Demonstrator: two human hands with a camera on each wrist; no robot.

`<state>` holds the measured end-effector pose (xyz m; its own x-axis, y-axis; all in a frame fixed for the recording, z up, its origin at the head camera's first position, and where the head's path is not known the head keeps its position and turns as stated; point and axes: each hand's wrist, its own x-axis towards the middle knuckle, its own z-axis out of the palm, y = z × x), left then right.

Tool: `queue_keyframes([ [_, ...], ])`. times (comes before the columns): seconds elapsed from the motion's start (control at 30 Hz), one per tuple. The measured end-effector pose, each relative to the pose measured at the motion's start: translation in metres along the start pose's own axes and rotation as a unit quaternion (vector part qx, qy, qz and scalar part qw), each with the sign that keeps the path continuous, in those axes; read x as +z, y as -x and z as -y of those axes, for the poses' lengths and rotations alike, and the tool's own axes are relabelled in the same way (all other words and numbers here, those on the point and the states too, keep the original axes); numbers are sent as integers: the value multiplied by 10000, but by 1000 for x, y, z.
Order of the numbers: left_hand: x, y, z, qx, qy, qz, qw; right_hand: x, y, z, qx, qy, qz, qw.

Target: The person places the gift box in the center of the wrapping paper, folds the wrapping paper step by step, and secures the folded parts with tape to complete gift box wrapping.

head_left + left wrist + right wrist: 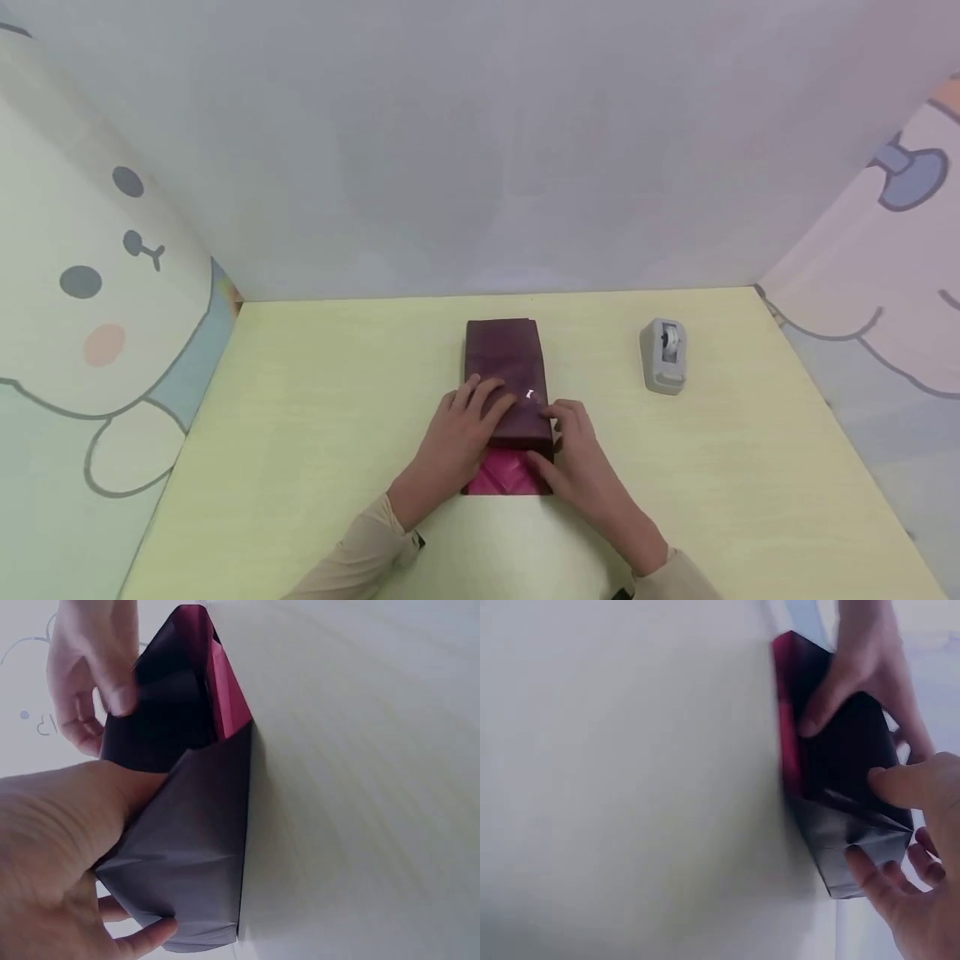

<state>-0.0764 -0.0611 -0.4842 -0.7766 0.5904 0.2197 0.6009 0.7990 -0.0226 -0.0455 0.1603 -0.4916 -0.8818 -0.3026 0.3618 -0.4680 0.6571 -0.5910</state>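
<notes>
A box-shaped parcel in dark purple wrapping paper (501,346) lies lengthwise on the table. At its near end, a bright pink inner side of the paper (506,473) shows as an unfolded flap. My left hand (453,433) holds the parcel on its left, fingers spread over the top. On the other side, my right hand (588,467) grips the right edge, its thumb by the near end. In the left wrist view, creased dark paper (199,832) covers the side under the left fingers. Part of the left thumb is hidden behind the paper.
A grey tape dispenser (664,357) with a roll in it stands to the right of the parcel on the pale yellow table (322,358). A plain pale wall (480,167) rises behind, and panels with cartoon figures flank the table on both sides.
</notes>
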Motion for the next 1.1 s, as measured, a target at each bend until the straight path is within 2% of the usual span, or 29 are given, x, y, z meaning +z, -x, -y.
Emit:
queue_keyframes([
  [0.23, -4, -2, -1, 48, -221, -78, 9997, 3, -4, 3, 331, 353, 18, 9988],
  [0.43, -11, -11, -3, 782, 81, -616, 9950, 2, -5, 5, 444, 368, 115, 9983],
  [0.5, -11, -13, -3, 967, 210, -692, 9927, 2, -3, 7, 730, 191, 85, 9971],
  [0.6, -10, -15, -3, 1032, 278, -716, 9917, 2, 3, 9, 1335, 9, 69, 9910],
  [0.67, -10, -16, -2, 1062, 250, -755, 9912, 2, 8, 9, 1719, 19, 106, 9851],
  [0.73, -10, -16, -3, 1102, 181, -817, 9904, 2, 11, 9, 1899, 198, 217, 9814],
  [0.8, -10, -16, -3, 1156, 103, -887, 9893, 1, 14, 9, 1883, 484, 333, 9804],
  [0.97, -10, -17, -5, 1256, -12, -960, 9874, 1, 18, 9, 1502, 1325, 478, 9786],
  [1.1, -12, -17, -6, 1235, -7, -891, 9883, 2, 20, 11, 1628, 1629, 719, 9705],
])
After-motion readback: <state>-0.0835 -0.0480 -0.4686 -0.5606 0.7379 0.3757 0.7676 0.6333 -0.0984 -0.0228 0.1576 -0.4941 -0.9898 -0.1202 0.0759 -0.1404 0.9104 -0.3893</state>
